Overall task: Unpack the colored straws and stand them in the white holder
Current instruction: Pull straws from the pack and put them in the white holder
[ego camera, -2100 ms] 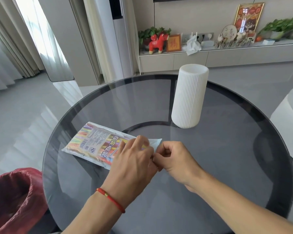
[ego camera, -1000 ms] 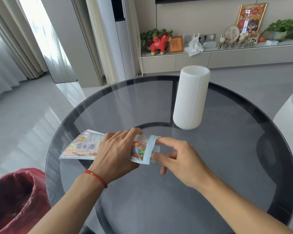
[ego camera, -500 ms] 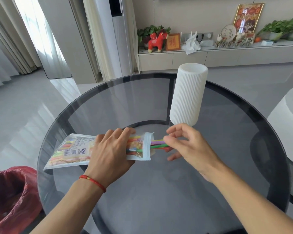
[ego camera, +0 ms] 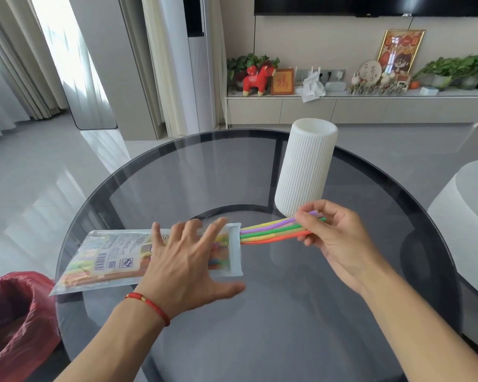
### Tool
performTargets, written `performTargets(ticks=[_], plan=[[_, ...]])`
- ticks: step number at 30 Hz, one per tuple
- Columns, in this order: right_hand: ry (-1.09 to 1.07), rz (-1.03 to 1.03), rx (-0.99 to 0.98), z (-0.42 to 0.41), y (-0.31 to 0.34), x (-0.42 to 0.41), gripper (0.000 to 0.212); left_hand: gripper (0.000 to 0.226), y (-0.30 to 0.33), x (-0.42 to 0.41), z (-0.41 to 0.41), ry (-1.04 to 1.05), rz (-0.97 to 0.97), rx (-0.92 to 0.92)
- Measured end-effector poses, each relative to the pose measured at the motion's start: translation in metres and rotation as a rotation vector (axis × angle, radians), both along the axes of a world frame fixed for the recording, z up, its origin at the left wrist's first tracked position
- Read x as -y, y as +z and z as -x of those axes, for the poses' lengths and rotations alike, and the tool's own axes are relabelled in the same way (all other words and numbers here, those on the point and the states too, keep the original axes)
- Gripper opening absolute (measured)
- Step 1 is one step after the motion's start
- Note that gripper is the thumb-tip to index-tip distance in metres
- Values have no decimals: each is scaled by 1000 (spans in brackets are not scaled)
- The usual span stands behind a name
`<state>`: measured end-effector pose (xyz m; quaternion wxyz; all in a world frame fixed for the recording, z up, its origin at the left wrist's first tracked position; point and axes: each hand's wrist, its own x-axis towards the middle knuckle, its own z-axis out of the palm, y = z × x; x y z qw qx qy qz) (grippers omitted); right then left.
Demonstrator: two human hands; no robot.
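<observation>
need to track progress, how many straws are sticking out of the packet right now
5 visible: yellow, purple, green, another yellow and orange, fanned from the packet mouth to the right hand. More may hide behind.

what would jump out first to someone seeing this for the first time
The bright straws catch the eye first, fanning out of the open end of the plastic packet in the middle of the glass table, pinched by the right hand. The left hand lies spread flat on the packet. Just behind the straws stands the tall ribbed white holder, upright, with no straws showing at its rim.
</observation>
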<state>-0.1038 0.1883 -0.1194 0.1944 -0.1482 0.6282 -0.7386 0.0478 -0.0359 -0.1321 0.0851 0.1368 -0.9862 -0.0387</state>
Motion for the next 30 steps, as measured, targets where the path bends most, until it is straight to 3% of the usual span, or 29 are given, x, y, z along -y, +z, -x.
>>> performTargets(ticks=[4, 8, 12, 18, 20, 23, 25, 27, 28, 30], plan=[[60, 59, 28, 1, 10, -5, 18, 74, 4, -13, 9, -63, -62, -87], [45, 142, 62, 2, 10, -9, 9, 52, -3, -20, 17, 36, 16, -41], [19, 143, 83, -9, 4, 3, 15, 26, -10, -22, 23, 19, 54, -45], [9, 126, 103, -8, 4, 3, 48, 20, -13, -20, 22, 34, 9, -93], [-81, 65, 13, -5, 5, -3, 56, 19, -12, -20, 22, 59, 1, -106], [-186, -40, -135, -4, 5, -14, 45, 18, -10, -18, 24, 94, -11, -126], [21, -53, -35, -12, 3, -11, 32, 18, -8, -18, 24, 110, -21, -136], [252, -128, -4, -28, -3, 5, 36, 19, -8, -22, 23, 97, -16, -146], [300, -146, -25, -37, -8, 16, 36, 20, -9, -27, 22, 76, -9, -147], [180, -107, -88, -49, -18, 42, 19, 21, -12, -36, 21, 39, 9, -137]])
